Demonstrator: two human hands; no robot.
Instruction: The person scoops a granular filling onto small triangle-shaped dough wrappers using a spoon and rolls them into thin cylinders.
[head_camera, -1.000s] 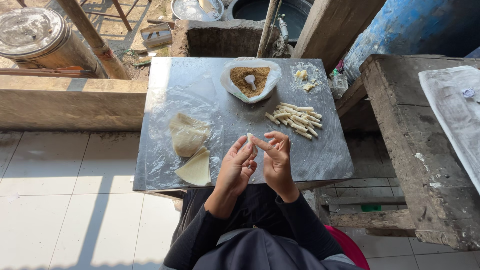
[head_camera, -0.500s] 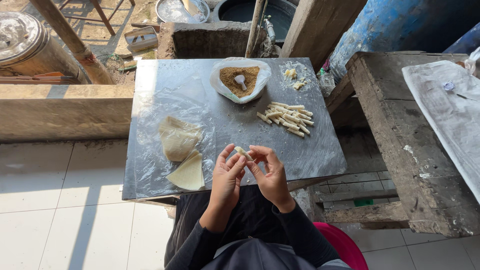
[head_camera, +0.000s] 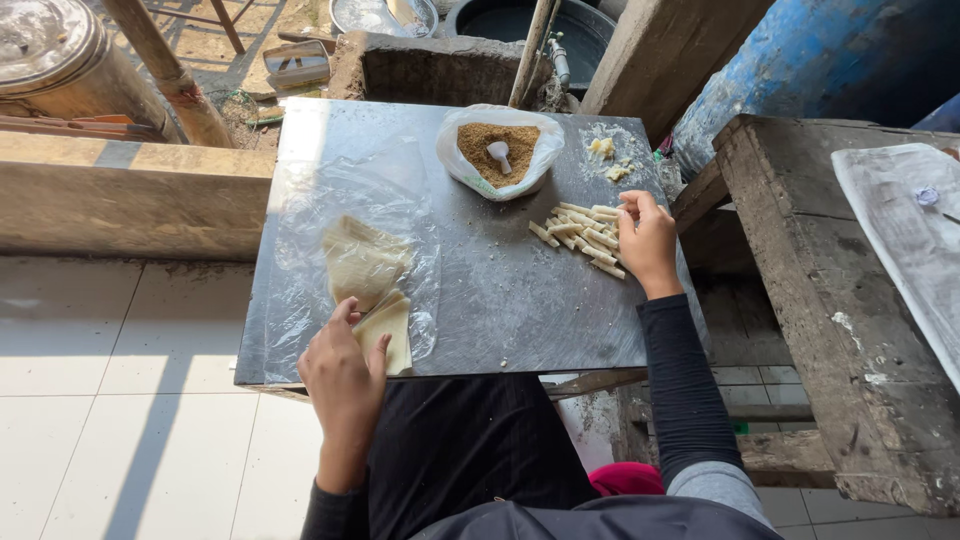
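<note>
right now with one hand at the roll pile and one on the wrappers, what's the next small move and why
Probably peel one sheet off the wrapper stack with the left hand, whose fingers already rest on its near edge. The right hand lies on the pile of finished rolls, apparently setting one down. The bag of brown filling, with its small spoon, sits open just beyond, ready for a fresh sheet.
</note>
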